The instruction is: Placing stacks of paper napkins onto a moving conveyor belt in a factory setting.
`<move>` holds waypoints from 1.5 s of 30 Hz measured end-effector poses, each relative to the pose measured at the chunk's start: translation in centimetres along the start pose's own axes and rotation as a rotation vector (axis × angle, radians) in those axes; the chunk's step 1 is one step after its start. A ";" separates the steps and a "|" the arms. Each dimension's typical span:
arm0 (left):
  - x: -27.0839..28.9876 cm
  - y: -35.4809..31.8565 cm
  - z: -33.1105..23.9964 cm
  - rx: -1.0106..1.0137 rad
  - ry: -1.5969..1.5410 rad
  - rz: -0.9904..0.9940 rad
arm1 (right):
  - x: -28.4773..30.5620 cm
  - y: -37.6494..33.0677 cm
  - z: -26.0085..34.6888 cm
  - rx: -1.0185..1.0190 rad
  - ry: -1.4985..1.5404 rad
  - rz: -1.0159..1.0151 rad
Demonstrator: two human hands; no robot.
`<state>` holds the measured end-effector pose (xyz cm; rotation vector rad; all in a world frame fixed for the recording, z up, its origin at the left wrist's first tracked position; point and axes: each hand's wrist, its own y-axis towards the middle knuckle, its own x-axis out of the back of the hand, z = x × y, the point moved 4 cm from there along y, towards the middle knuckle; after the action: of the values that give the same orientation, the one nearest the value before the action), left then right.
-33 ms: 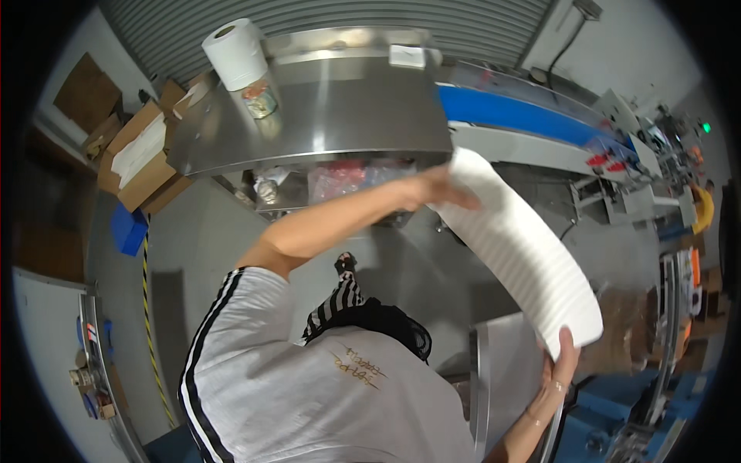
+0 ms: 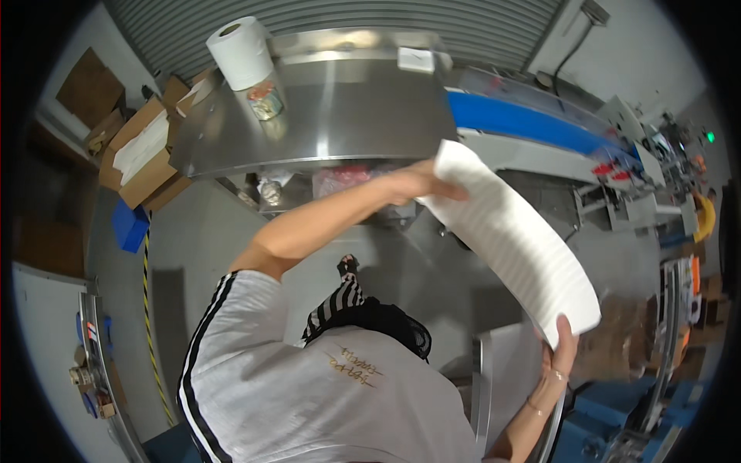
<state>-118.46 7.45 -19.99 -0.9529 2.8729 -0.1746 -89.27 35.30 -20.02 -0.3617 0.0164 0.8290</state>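
A long white stack with fine crosswise ridges, perhaps of thin sheets, slants through the air from the steel table's right corner down to the lower right. It bows slightly. My left hand grips its upper end, fingers closed over the near edge and a little blurred. At the lower end my right hand holds it, the thumb on the visible face and the other fingers mostly hidden behind. Beyond my left hand stands the steel table, carrying a big white roll and a jar with colourful contents.
A blue conveyor belt runs rightward from the table. A small white box lies at the table's back. Left are an open cardboard box and a blue bin. A grey metal surface stands at lower right.
Both hands keep their hold on the white stack. Its upper end and my left hand have shifted slightly left and up; my right hand has risen a little.
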 end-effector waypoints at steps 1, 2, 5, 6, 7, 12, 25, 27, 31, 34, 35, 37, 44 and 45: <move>4.0 -1.0 -0.6 -0.025 -0.020 -0.078 | -3.6 3.5 -0.7 0.005 -0.028 0.054; 8.4 -2.2 0.3 0.012 -0.051 -0.182 | -7.5 6.6 -1.4 0.005 -0.058 0.117; 18.9 -5.6 1.9 0.078 -0.147 -0.336 | -21.3 12.5 -2.3 -0.133 -0.139 0.392; 22.2 -6.9 2.8 0.118 -0.093 -0.449 | -25.8 13.8 -2.3 -0.180 -0.157 0.480; 25.3 -7.7 3.6 0.159 -0.033 -0.550 | -30.1 14.5 -2.3 -0.215 -0.167 0.527; 34.5 -7.7 5.0 0.312 -0.251 -0.575 | -39.4 24.0 -4.9 0.646 -0.979 1.032; 36.9 -11.4 0.0 0.317 1.181 -1.230 | -47.1 26.2 -4.3 0.107 -1.468 0.593; 33.8 -9.7 -0.5 0.161 1.423 -1.287 | -46.4 28.1 -5.0 0.190 -1.435 0.613; 24.2 -5.9 1.4 -0.075 0.901 -1.242 | -46.1 28.1 -4.2 0.183 -0.825 1.024; 20.2 -0.2 0.6 -0.128 0.929 -1.223 | -45.6 30.8 -4.3 0.249 -1.099 1.286; 18.9 1.9 -1.4 -0.104 1.012 -1.197 | -45.0 36.3 -8.8 0.585 -0.945 1.416; 17.0 2.3 -1.8 -0.086 1.012 -1.307 | -45.6 33.3 -2.7 0.170 -0.894 1.255; 12.4 6.4 -2.7 -0.062 1.106 -1.220 | -47.5 34.7 -0.5 -0.211 -0.976 1.205; 12.1 7.2 -2.6 -0.055 1.091 -1.187 | -47.7 34.9 -0.8 -0.217 -0.971 1.220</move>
<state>-132.71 6.15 -19.26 -3.2066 2.3874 -0.9205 -146.80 22.41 -24.13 -0.0801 -0.8354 2.1575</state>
